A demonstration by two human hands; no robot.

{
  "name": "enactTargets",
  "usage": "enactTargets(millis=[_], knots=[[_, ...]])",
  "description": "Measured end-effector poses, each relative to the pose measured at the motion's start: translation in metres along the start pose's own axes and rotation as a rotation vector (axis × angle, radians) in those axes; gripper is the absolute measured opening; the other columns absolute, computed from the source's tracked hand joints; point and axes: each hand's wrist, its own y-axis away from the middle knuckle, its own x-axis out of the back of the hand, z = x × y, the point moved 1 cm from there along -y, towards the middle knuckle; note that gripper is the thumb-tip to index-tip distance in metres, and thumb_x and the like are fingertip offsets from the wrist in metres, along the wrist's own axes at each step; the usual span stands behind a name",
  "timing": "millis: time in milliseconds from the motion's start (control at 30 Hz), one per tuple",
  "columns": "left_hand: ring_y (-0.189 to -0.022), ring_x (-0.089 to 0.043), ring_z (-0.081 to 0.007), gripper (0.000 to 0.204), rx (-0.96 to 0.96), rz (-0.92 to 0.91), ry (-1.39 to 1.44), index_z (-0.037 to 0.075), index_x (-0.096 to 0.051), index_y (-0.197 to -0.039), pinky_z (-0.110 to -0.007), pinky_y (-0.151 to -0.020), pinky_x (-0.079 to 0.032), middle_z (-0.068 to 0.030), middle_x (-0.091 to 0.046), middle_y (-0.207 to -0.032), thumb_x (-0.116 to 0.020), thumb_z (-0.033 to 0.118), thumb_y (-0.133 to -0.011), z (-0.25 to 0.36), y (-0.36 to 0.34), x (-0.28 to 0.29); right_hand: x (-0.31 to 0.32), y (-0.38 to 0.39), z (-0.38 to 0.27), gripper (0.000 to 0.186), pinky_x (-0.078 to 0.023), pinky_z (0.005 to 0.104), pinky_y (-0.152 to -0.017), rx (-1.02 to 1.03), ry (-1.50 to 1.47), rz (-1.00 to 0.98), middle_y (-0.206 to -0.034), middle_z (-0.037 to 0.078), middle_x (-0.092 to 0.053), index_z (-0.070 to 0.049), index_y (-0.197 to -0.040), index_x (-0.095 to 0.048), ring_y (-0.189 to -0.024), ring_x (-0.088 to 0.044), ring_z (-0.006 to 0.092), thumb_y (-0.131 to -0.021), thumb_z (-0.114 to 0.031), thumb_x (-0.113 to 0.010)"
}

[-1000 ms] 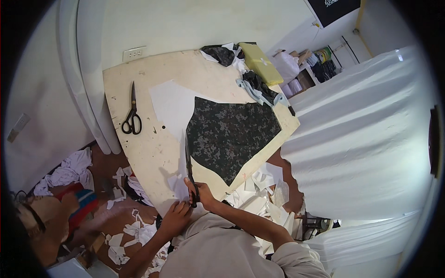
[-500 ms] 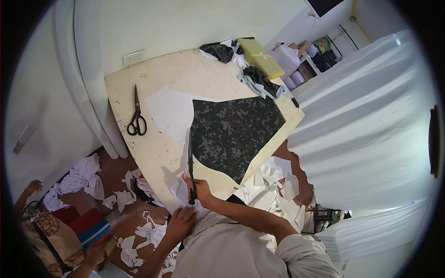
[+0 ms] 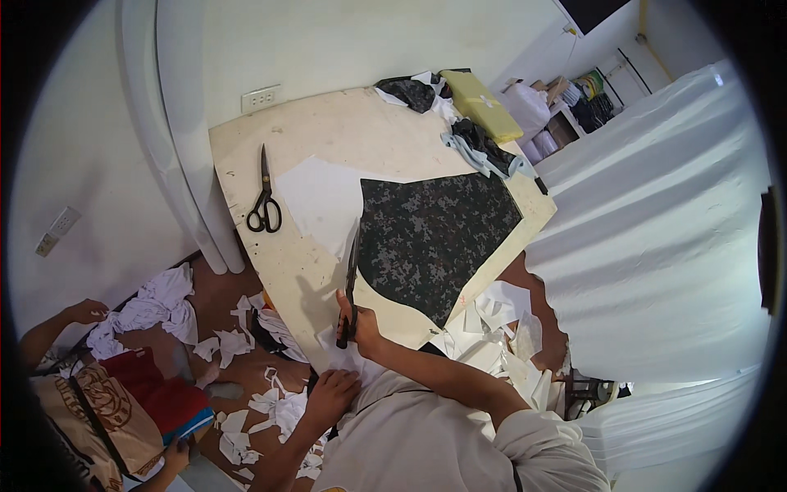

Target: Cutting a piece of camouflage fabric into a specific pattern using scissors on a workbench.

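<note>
My right hand (image 3: pixel 362 330) is closed round the handles of black fabric scissors (image 3: pixel 353 266), whose blades point away from me along the left edge of a dark camouflage cloth piece (image 3: pixel 438 242). Close to my body at the table's near edge, my left hand (image 3: pixel 332 398) has its fingers bent over a piece of white cloth (image 3: pixel 343 354), partly hidden by both hands. A flat white sheet (image 3: pixel 316 197) lies left of the camouflage piece and partly under it. Farther left rests a second pair of black scissors (image 3: pixel 265 201), untouched.
On the cream table (image 3: pixel 246 139), a yellow package (image 3: pixel 482 107) and crumpled dark and white cloth stand far right. White scraps (image 3: pixel 283 410) litter the floor. At lower left, another person's hand (image 3: pixel 86 312) touches white cloth beside a tan bag (image 3: pixel 106 402). A white curtain (image 3: pixel 648 221) hangs right.
My view has shifted, so the table sits farther right. The scissors stay in my right hand, tilted slightly more to the right. The other person's far hand has moved onto the white cloth.
</note>
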Motion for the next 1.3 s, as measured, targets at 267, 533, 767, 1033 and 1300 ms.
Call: enactTargets(millis=[267,533,767,1033,1300], knots=[[-0.114,-0.055,-0.0234,0.029,0.035,0.006,0.013,0.01,-0.066,-0.108,-0.042,-0.101,-0.042,-0.0041,-0.062,-0.115,-0.06,0.016,-0.08,0.0,0.0,-0.003,-0.006,-0.013,-0.02,0.06,-0.049,0.0328,-0.055,0.009,-0.124,-0.026,-0.062,0.002,-0.05,-0.012,-0.068,-0.05,-0.054,-0.053,0.0179,-0.081,-0.068,-0.068],[-0.111,-0.056,-0.0226,0.027,0.05,0.065,0.01,0.011,-0.067,-0.105,-0.041,-0.099,-0.044,-0.0029,-0.062,-0.112,-0.06,0.018,-0.08,0.005,0.002,-0.006,0.012,-0.025,-0.008,0.056,-0.047,0.0293,-0.051,0.06,-0.054,-0.037,-0.058,0.001,-0.048,-0.014,-0.064,-0.048,-0.05,-0.052,0.0158,-0.083,-0.062,-0.07],[-0.114,-0.054,-0.0211,0.027,0.105,0.021,-0.024,0.009,-0.066,-0.103,-0.039,-0.102,-0.041,-0.0032,-0.06,-0.115,-0.059,0.02,-0.079,0.003,0.009,-0.007,0.012,-0.04,-0.006,0.051,-0.039,0.0295,-0.047,-0.01,-0.095,-0.075,-0.056,-0.005,-0.038,-0.02,-0.067,-0.04,-0.047,-0.041,0.0125,-0.089,-0.057,-0.067],[-0.119,-0.053,-0.0214,0.032,0.104,-0.011,-0.017,0.01,-0.066,-0.111,-0.038,-0.102,-0.04,-0.0022,-0.062,-0.118,-0.059,0.018,-0.081,0.004,0.008,-0.006,0.023,-0.032,-0.013,0.049,-0.044,0.031,-0.051,0.057,-0.028,-0.099,-0.059,-0.001,-0.042,-0.016,-0.07,-0.045,-0.05,-0.046,0.0156,-0.09,-0.055,-0.066],[-0.115,-0.056,-0.0212,0.03,0.085,0.055,-0.01,0.013,-0.069,-0.105,-0.04,-0.1,-0.043,-0.0008,-0.063,-0.112,-0.063,0.019,-0.077,0.008,0.006,-0.003,0.038,-0.036,-0.023,0.056,-0.049,0.033,-0.058,0.027,0.009,-0.106,-0.064,0.001,-0.05,-0.015,-0.069,-0.05,-0.057,-0.054,0.0168,-0.082,-0.066,-0.068]])
